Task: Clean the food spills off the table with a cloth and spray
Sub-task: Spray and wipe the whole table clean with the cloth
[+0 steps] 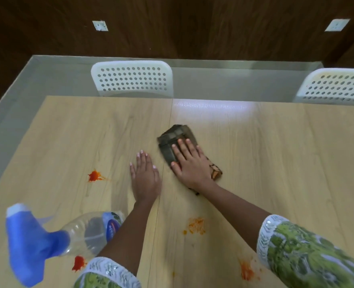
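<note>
My right hand (189, 163) lies flat with straight fingers on a dark folded cloth (173, 138) near the middle of the light wooden table (286, 154). My left hand (145, 177) rests flat on the bare wood just left of the cloth. A clear spray bottle with a blue trigger head (47, 240) stands at the near left, beside my left forearm. Red spills show at the left (95, 176) and by the bottle's base (78, 263). Orange smears sit near the front middle (196, 225) and front right (246, 271).
Two white perforated chairs stand behind the far table edge, one at the middle (132, 77) and one at the right (336, 86). A grey floor and dark wooden wall with two white sockets lie beyond.
</note>
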